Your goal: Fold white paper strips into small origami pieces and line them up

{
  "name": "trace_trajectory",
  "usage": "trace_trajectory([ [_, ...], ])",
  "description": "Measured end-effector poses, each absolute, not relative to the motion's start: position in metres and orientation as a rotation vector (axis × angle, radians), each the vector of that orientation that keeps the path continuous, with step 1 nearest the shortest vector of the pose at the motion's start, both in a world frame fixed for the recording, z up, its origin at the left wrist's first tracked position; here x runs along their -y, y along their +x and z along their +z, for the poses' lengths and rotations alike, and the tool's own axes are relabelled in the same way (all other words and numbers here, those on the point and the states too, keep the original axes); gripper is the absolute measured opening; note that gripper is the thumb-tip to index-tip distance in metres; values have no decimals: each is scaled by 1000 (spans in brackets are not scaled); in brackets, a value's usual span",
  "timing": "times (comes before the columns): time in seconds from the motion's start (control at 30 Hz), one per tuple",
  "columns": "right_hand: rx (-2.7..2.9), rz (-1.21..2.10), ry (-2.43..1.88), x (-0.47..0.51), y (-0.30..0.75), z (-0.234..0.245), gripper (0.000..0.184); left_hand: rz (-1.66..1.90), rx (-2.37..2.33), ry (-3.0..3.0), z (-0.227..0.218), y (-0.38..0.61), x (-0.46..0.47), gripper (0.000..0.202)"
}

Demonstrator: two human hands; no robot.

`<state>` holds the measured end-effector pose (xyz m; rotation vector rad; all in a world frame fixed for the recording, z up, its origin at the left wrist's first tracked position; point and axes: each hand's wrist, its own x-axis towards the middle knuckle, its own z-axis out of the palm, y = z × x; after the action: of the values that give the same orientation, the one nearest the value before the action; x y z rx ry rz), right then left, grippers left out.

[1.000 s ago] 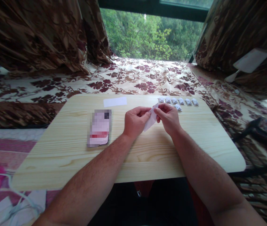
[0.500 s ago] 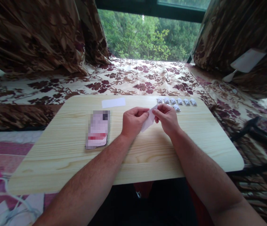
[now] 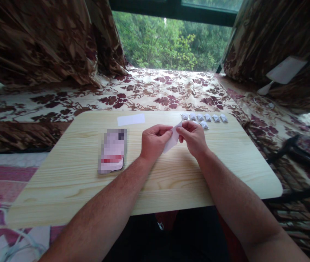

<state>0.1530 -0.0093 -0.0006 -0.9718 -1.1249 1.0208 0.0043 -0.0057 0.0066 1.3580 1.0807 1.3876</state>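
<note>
A small white piece of paper [image 3: 172, 141] is held above the table between both hands, tilted, its lower end hanging toward me. My left hand [image 3: 155, 140] pinches its left side between thumb and fingers. With thumb and forefinger, my right hand [image 3: 193, 135] grips the upper right end. The fingers cover part of the paper, so its folds cannot be made out. Just beyond my right hand lie small folded white paper pieces [image 3: 208, 117], several in a row, with one more piece [image 3: 204, 124] in front of them.
A flat white paper strip [image 3: 131, 119] lies near the far edge of the wooden table [image 3: 70, 182]. On the left rests a pink phone [image 3: 113, 149], partly pixelated. A white lamp [image 3: 286, 70] stands at the right, and white cables [image 3: 26, 236] hang at the lower left.
Almost nothing differs. Both hands keep their hold on the paper in the same place, and the whole view has shifted very slightly.
</note>
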Motion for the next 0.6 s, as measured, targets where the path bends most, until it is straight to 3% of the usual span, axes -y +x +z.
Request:
trace_trajectory([
  [0.6, 1142, 1000, -990, 10, 152, 1, 17, 1395, -1082, 1377, 7, 5, 6, 18],
])
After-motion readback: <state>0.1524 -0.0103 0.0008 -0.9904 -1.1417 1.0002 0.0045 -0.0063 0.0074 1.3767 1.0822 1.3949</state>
